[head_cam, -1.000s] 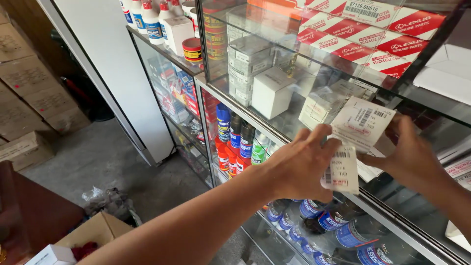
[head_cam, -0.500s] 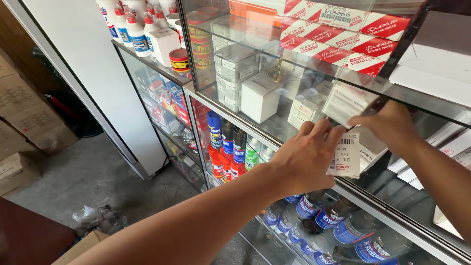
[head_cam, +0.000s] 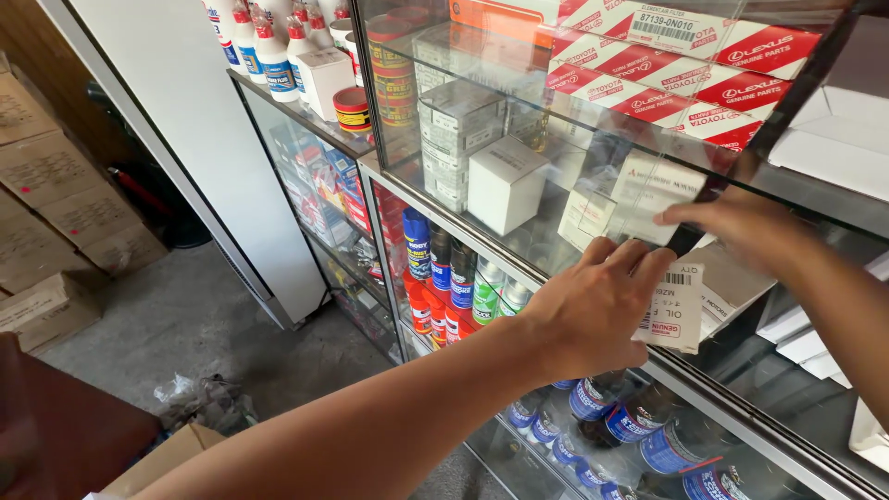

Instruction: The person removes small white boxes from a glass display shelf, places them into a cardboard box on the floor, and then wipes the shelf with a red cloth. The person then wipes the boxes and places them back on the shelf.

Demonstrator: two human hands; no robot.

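Against the front of the glass-fronted display cabinet (head_cam: 519,278), the left hand (head_cam: 593,310) presses a small white printed paper label (head_cam: 674,307) w/ red edging onto the pane; fingers lie fairly flat and close together, thumb side gripping the label's left edge. Right hand (head_cam: 741,227) sits just above and to the right of the label, at the cabinet's dark vertical door frame (head_cam: 704,199); fingers are extended and narrow, tips touching the frame, but whether they pinch anything can't be told. Behind the glass, level w/ the hands, a plain white cardboard box (head_cam: 505,185) stands on the shelf beside stacked grey-white small boxes (head_cam: 454,139). Top shelf of the cabinet holds red-and-white flat cartons (head_cam: 667,79). Below the label, lower shelf carries blue-labelled bottles (head_cam: 639,426) lying close together; left of them, upright spray cans in blue, red, green (head_cam: 454,282). Far left of the cabinet, brown cardboard cartons (head_cam: 46,185) are stacked on the grey concrete floor (head_cam: 185,324), well apart from both hands.
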